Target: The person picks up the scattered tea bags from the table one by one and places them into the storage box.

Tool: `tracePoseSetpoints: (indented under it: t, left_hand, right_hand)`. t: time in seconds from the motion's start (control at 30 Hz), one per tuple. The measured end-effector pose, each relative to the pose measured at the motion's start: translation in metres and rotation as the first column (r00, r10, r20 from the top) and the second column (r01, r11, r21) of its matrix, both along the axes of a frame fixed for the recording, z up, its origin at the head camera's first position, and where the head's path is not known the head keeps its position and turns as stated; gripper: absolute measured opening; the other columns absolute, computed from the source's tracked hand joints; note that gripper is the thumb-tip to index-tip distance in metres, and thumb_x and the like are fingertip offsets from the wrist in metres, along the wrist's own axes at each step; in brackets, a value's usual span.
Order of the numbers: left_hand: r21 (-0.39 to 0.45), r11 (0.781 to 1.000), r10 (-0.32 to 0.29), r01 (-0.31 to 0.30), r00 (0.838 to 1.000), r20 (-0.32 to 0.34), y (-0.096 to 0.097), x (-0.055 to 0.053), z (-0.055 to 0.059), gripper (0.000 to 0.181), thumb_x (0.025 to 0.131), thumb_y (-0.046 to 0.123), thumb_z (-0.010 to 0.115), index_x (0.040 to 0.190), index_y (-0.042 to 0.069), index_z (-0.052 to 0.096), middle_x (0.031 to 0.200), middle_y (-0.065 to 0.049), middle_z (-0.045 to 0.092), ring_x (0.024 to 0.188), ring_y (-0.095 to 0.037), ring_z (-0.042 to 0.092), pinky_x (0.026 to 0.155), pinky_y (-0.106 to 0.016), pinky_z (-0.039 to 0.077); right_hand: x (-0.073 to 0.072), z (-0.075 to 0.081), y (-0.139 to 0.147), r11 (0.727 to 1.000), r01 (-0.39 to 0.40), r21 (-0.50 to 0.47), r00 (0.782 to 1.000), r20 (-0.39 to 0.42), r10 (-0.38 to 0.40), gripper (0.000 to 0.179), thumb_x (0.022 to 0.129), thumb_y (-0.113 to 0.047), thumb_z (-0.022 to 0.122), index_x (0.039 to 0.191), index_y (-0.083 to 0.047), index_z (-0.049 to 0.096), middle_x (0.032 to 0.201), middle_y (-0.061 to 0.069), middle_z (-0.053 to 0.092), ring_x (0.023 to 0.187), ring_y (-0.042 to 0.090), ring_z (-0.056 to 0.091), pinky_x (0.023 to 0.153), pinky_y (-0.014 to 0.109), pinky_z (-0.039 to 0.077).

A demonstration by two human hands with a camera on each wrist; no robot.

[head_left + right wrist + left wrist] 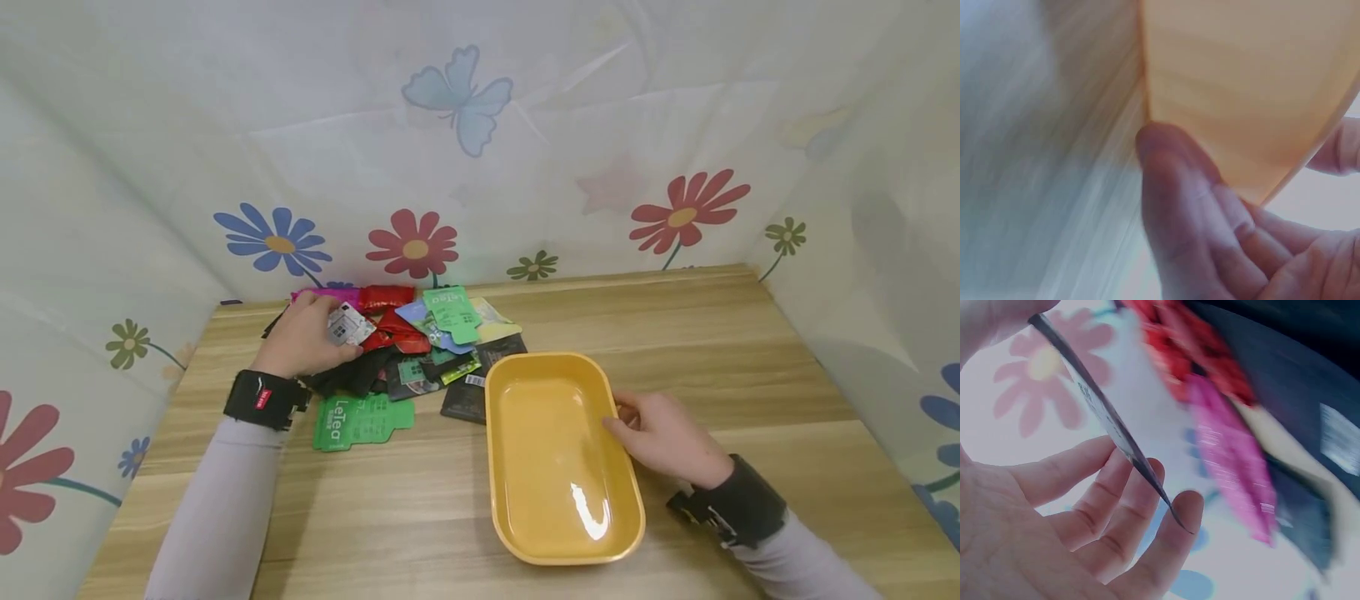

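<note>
My left hand (303, 337) holds a thin flat packet (349, 324), whitish with dark print, over the left side of a heap of wrappers. In the left wrist view the packet (1113, 422) shows nearly edge-on, between the thumb and fingertips. My right hand (667, 435) grips the right rim of a yellow rectangular tray (558, 450) with rounded corners, and nothing lies in it. In the right wrist view, fingers (1175, 187) lie along the tray's outer wall (1235, 94), with the thumb on the other side of the rim.
Red wrappers (405, 333), a magenta wrapper (337, 295), black packets (465, 400) and green LeTea cards (363, 422) lie heaped left of the tray. A black packet touches or sits close by the tray's left edge. Flower-printed curtains (525, 183) bound the wooden table (720, 350).
</note>
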State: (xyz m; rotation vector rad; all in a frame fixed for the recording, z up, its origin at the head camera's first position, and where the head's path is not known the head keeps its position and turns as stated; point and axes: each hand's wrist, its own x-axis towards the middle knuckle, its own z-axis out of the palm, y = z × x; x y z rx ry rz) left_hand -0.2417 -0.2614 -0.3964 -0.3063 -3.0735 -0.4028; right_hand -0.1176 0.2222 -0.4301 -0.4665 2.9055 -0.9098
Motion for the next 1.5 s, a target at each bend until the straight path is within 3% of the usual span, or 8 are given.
tracePoseSetpoints:
  t: [0.17, 0.3, 0.53, 0.7, 0.83, 1.0, 1.17, 1.5]
  left_hand:
    - [0.022, 0.995, -0.092, 0.094, 0.993, -0.068, 0.031, 0.016, 0.016, 0.088, 0.069, 0.046, 0.079, 0.139, -0.001, 0.053, 0.127, -0.017, 0.051, 0.107, -0.03, 0.051, 0.088, -0.048, 0.052]
    - [0.047, 0.98, -0.185, 0.192, 0.975, -0.123, 0.058, 0.033, 0.022, 0.087, 0.069, 0.046, 0.079, 0.138, 0.0, 0.055, 0.124, -0.013, 0.051, 0.103, -0.025, 0.05, 0.086, -0.042, 0.051]
    - [0.086, 0.936, -0.325, 0.341, 0.933, -0.154, 0.108, 0.062, 0.029, 0.088, 0.065, 0.053, 0.081, 0.137, 0.008, 0.058, 0.122, -0.003, 0.053, 0.105, -0.014, 0.048, 0.086, -0.032, 0.052]
    - [0.108, 0.886, -0.432, 0.45, 0.888, -0.154, 0.141, 0.076, 0.032, 0.082, 0.067, 0.052, 0.08, 0.134, 0.01, 0.06, 0.12, 0.001, 0.054, 0.101, -0.009, 0.049, 0.082, -0.024, 0.05]
    - [0.109, 0.848, -0.502, 0.519, 0.852, -0.152, 0.164, 0.083, 0.033, 0.078, 0.068, 0.052, 0.078, 0.132, 0.011, 0.062, 0.116, 0.002, 0.054, 0.094, -0.006, 0.047, 0.075, -0.019, 0.047]
    - [0.094, 0.814, -0.561, 0.574, 0.817, -0.13, 0.186, 0.087, 0.034, 0.078, 0.068, 0.053, 0.077, 0.133, 0.012, 0.062, 0.116, 0.002, 0.053, 0.094, -0.007, 0.046, 0.075, -0.02, 0.046]
    - [0.089, 0.798, -0.588, 0.597, 0.802, -0.103, 0.199, 0.092, 0.03, 0.08, 0.068, 0.054, 0.078, 0.134, 0.011, 0.061, 0.116, 0.002, 0.052, 0.096, -0.008, 0.046, 0.079, -0.019, 0.046]
    - [0.024, 0.773, -0.63, 0.635, 0.771, -0.099, 0.217, 0.097, 0.027, 0.08, 0.069, 0.055, 0.076, 0.135, 0.012, 0.061, 0.114, 0.003, 0.048, 0.095, -0.009, 0.044, 0.078, -0.02, 0.044]
  right_hand:
    - [-0.003, -0.004, -0.003, 0.999, 0.007, -0.034, 0.999, -0.033, -0.008, 0.042, 0.095, -0.031, 0.06, 0.124, -0.001, 0.066, 0.083, -0.007, 0.069, 0.068, 0.003, 0.058, 0.064, 0.027, 0.048]
    - [-0.006, -0.012, -0.002, 1.0, -0.01, -0.022, 0.999, -0.045, 0.009, 0.037, 0.099, -0.038, 0.053, 0.114, -0.007, 0.068, 0.082, -0.009, 0.067, 0.073, 0.004, 0.058, 0.068, 0.029, 0.048]
    - [-0.009, -0.017, 0.003, 1.0, -0.01, -0.001, 0.999, -0.033, 0.01, 0.044, 0.101, -0.043, 0.047, 0.12, -0.011, 0.069, 0.099, -0.004, 0.07, 0.087, 0.011, 0.062, 0.082, 0.039, 0.051]
    - [-0.007, -0.015, 0.003, 1.0, -0.019, 0.017, 0.999, -0.037, 0.019, 0.047, 0.102, -0.041, 0.046, 0.128, -0.008, 0.067, 0.108, 0.002, 0.072, 0.097, 0.016, 0.066, 0.087, 0.045, 0.052]
    - [-0.006, -0.012, 0.003, 0.999, -0.022, 0.029, 0.999, -0.046, 0.023, 0.045, 0.102, -0.04, 0.046, 0.126, -0.009, 0.068, 0.107, 0.0, 0.072, 0.095, 0.015, 0.065, 0.086, 0.044, 0.052]
    - [-0.007, -0.004, 0.002, 0.997, -0.032, 0.067, 0.999, -0.007, 0.033, 0.039, 0.102, -0.043, 0.043, 0.104, -0.017, 0.073, 0.082, -0.009, 0.064, 0.075, 0.009, 0.056, 0.073, 0.035, 0.048]
    - [-0.01, 0.001, 0.001, 0.993, -0.055, 0.109, 0.998, 0.025, 0.053, 0.036, 0.102, -0.042, 0.044, 0.083, -0.023, 0.069, 0.07, -0.01, 0.054, 0.067, 0.01, 0.05, 0.067, 0.032, 0.043]
    - [-0.007, 0.001, 0.001, 0.992, -0.05, 0.116, 0.998, 0.045, 0.045, 0.036, 0.102, -0.037, 0.046, 0.077, -0.022, 0.066, 0.059, -0.009, 0.044, 0.058, 0.01, 0.045, 0.058, 0.029, 0.039]
